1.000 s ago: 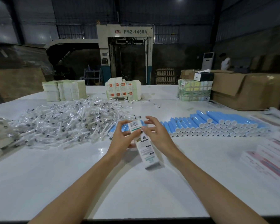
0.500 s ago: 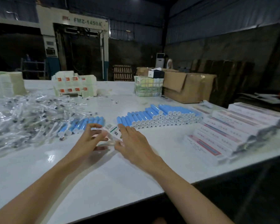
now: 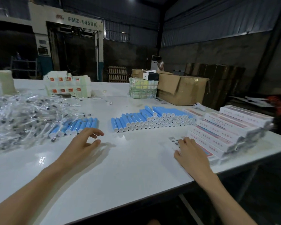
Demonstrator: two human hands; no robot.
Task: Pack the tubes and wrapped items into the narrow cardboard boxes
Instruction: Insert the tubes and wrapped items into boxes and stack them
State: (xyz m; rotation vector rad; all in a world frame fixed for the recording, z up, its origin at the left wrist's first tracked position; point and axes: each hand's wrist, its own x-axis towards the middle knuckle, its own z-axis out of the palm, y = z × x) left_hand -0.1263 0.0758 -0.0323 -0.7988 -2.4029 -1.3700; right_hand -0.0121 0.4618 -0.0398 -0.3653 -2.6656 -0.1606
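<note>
My left hand (image 3: 83, 143) hovers above glossy white table (image 3: 120, 168), fingers loose, empty, near smooth blue tubes (image 3: 76, 125). My right hand (image 3: 191, 154) lies flat on narrow printed box (image 3: 173, 140), beside box stack (image 3: 225, 127).

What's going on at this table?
A person is packing goods by hand. Their right hand rests on a narrow white box lying on the table beside a stack of similar boxes. Their left hand is empty, fingers loose, near a small group of blue tubes. A long row of blue tubes and a pile of clear-wrapped items lie further back.
</note>
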